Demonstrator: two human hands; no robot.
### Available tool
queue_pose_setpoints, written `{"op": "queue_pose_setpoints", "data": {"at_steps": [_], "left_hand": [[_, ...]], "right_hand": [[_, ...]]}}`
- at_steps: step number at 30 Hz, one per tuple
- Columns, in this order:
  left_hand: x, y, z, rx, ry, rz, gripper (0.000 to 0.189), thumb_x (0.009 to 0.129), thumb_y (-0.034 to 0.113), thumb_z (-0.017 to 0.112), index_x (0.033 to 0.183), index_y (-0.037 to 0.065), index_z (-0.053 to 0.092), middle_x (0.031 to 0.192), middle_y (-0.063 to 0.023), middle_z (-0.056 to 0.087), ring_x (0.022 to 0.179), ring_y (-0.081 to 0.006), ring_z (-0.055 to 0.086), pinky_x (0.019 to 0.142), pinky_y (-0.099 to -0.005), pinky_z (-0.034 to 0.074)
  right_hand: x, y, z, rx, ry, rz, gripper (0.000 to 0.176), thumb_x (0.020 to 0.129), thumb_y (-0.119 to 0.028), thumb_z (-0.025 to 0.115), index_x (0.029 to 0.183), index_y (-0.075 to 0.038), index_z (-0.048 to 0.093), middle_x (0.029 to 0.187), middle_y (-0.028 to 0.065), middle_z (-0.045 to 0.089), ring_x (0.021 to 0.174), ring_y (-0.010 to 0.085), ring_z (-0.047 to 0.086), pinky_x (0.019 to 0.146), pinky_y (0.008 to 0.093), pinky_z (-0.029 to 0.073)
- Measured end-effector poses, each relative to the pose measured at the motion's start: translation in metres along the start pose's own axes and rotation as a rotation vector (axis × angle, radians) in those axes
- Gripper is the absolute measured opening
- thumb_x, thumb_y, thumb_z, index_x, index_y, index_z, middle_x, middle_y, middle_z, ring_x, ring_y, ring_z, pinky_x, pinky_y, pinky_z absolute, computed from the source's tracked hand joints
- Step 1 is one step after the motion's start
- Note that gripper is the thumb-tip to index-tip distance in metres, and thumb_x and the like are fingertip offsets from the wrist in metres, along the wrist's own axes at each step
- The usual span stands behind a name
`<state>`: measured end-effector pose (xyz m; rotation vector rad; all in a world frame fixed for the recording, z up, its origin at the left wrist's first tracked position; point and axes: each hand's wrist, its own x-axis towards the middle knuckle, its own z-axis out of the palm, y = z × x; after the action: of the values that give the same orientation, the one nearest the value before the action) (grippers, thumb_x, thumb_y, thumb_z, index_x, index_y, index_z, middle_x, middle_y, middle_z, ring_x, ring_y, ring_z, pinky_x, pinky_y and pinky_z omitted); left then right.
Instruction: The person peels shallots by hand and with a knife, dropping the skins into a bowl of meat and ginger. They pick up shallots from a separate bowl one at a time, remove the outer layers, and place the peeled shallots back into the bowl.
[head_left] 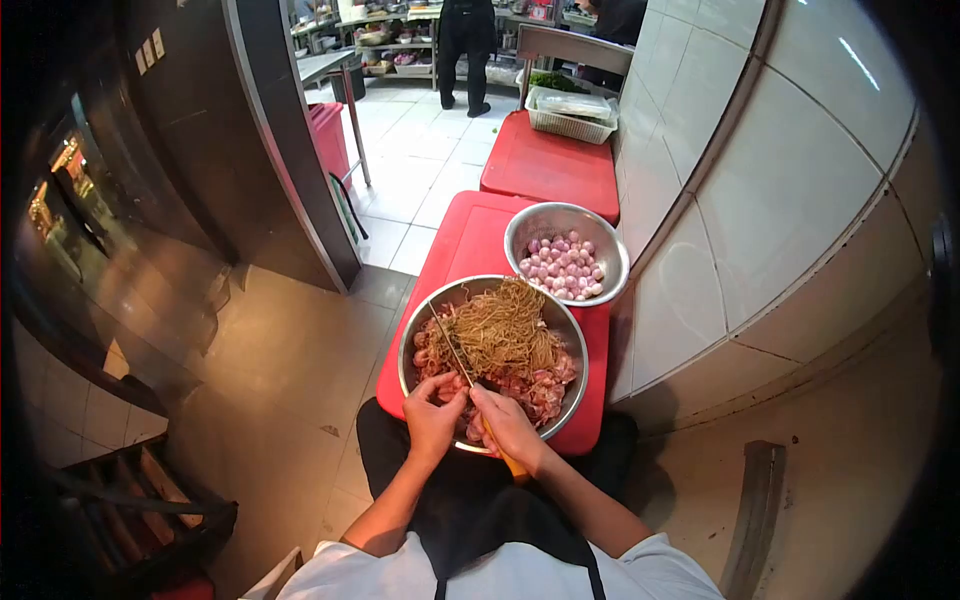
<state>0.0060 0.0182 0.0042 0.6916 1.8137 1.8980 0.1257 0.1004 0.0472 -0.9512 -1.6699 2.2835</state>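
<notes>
A large metal bowl (405, 370) rests on a red lid just in front of me. Inside it are reddish shallots (550, 392), with a heap of brown, stringy roots (505, 325) on top. My right hand (505, 428) is closed around the yellow handle of a knife (452, 342), whose thin blade points up and left over the bowl. Close beside it, my left hand (435, 412) has its fingers pinched together near the blade; what they hold is too small to make out. Behind, to the right, a smaller metal bowl (616, 250) holds peeled pink-white shallots (563, 265).
Red lids (455, 235) extend forward, with a white basket (570, 125) on the far one. A tiled wall (690, 260) runs along the right. A person in dark trousers (466, 50) stands at the back near shelves. A red bin (328, 138) is at the left.
</notes>
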Motion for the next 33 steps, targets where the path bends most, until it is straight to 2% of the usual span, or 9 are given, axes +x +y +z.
{"op": "queue_pose_setpoints", "data": {"at_steps": [7, 10, 15, 17, 19, 20, 21, 25, 33], "left_hand": [[0.002, -0.013, 0.000, 0.143, 0.059, 0.125, 0.030, 0.082, 0.004, 0.079, 0.110, -0.004, 0.072, 0.092, -0.0065, 0.071, 0.081, -0.0103, 0.067, 0.075, -0.0253, 0.055], [-0.001, 0.000, 0.001, 0.217, 0.069, 0.184, 0.031, 0.080, 0.004, 0.080, 0.110, -0.004, 0.072, 0.091, -0.0088, 0.071, 0.080, -0.0133, 0.069, 0.074, -0.0269, 0.055], [-0.010, 0.005, 0.006, 0.371, 0.065, 0.461, 0.031, 0.076, -0.001, 0.076, 0.107, -0.004, 0.071, 0.100, -0.0154, 0.072, 0.089, -0.0249, 0.072, 0.079, -0.0322, 0.057], [-0.015, 0.004, 0.010, 0.300, 0.064, 0.355, 0.028, 0.082, 0.002, 0.075, 0.109, -0.002, 0.071, 0.102, -0.0124, 0.073, 0.090, -0.0201, 0.071, 0.081, -0.0313, 0.056], [-0.012, 0.004, 0.008, 0.057, 0.066, 0.030, 0.023, 0.090, 0.006, 0.071, 0.112, -0.001, 0.071, 0.103, -0.0073, 0.073, 0.093, -0.0144, 0.068, 0.084, -0.0294, 0.054], [-0.007, 0.000, 0.002, 0.020, 0.046, 0.071, 0.022, 0.095, 0.008, 0.066, 0.115, -0.001, 0.070, 0.105, -0.0037, 0.071, 0.095, -0.0108, 0.065, 0.087, -0.0269, 0.052], [-0.006, 0.009, -0.001, -0.088, 0.037, 0.016, 0.026, 0.096, 0.007, 0.064, 0.120, -0.002, 0.067, 0.109, -0.0056, 0.070, 0.098, -0.0114, 0.065, 0.090, -0.0258, 0.051], [0.000, 0.025, -0.010, -0.430, -0.101, -0.196, 0.033, 0.097, 0.002, 0.058, 0.129, -0.003, 0.060, 0.112, -0.0083, 0.067, 0.096, -0.0192, 0.068, 0.090, -0.0312, 0.055], [-0.005, 0.029, -0.001, -0.507, -0.217, -0.239, 0.040, 0.092, -0.002, 0.061, 0.132, -0.001, 0.057, 0.111, -0.0077, 0.066, 0.104, -0.0189, 0.065, 0.094, -0.0314, 0.053]], "right_hand": [[0.009, 0.005, 0.004, 0.113, 0.024, 0.013, 0.040, 0.104, -0.046, 0.048, 0.107, -0.008, 0.061, 0.067, 0.0011, 0.053, 0.042, 0.0089, 0.048, 0.037, 0.0240, 0.037], [0.009, 0.004, 0.005, 0.182, 0.034, 0.033, 0.039, 0.104, -0.045, 0.050, 0.105, -0.008, 0.062, 0.067, 0.0006, 0.053, 0.042, 0.0088, 0.048, 0.037, 0.0232, 0.036], [0.016, 0.014, 0.003, 0.315, 0.059, -0.011, 0.036, 0.104, -0.045, 0.053, 0.100, -0.010, 0.064, 0.070, -0.0003, 0.055, 0.041, 0.0092, 0.048, 0.037, 0.0224, 0.036], [0.018, 0.016, -0.001, 0.340, 0.061, 0.023, 0.038, 0.103, -0.048, 0.054, 0.098, -0.011, 0.063, 0.072, 0.0007, 0.058, 0.040, 0.0100, 0.048, 0.036, 0.0239, 0.036], [0.015, 0.012, -0.007, 0.376, 0.055, 0.171, 0.044, 0.100, -0.053, 0.055, 0.093, -0.011, 0.062, 0.069, 0.0025, 0.060, 0.039, 0.0110, 0.048, 0.034, 0.0245, 0.036], [0.014, 0.014, -0.011, 0.411, 0.041, 0.196, 0.049, 0.099, -0.057, 0.055, 0.090, -0.010, 0.060, 0.065, 0.0039, 0.059, 0.038, 0.0115, 0.048, 0.034, 0.0244, 0.036], [0.015, 0.020, -0.016, 0.385, 0.017, 0.134, 0.050, 0.100, -0.057, 0.054, 0.084, -0.009, 0.057, 0.061, 0.0038, 0.056, 0.038, 0.0113, 0.048, 0.034, 0.0245, 0.036], [-0.010, 0.004, -0.020, 0.333, 0.094, 0.090, 0.048, 0.102, -0.055, 0.050, 0.096, -0.007, 0.055, 0.066, 0.0044, 0.058, 0.039, 0.0110, 0.048, 0.035, 0.0239, 0.037], [-0.034, 0.000, -0.022, 0.175, 0.102, -0.050, 0.043, 0.108, -0.041, 0.044, 0.121, -0.003, 0.059, 0.072, 0.0034, 0.056, 0.042, 0.0080, 0.046, 0.038, 0.0228, 0.036]]}}
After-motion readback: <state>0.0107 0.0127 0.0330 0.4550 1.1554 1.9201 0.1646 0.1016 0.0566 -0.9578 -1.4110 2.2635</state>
